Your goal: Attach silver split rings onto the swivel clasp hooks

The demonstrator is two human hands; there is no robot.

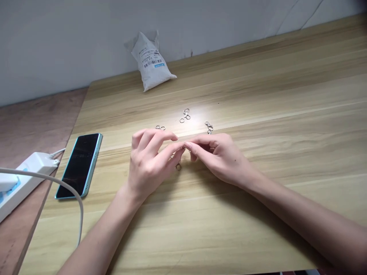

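Observation:
My left hand (149, 158) and my right hand (219, 156) meet fingertip to fingertip low over the wooden table, both closed in a pinch. Below the left fingers hangs or lies part of a metal lobster clasp with a small ring (178, 167); the rest is covered by the fingers. A tiny bit of metal shows where the fingertips meet, but what the right fingers hold is too small to make out. Just beyond my right hand is a chain-like pair of clasps (209, 126). Another clasp with a ring (160, 127) lies behind my left knuckles.
Farther back lie a clasp (186, 114) and a loose split ring (182, 120). A white labelled plastic bag (151, 63) rests against the wall. On the left are a phone (80, 164), a white power strip (31, 175) and a cable (78, 202) curving over the table edge.

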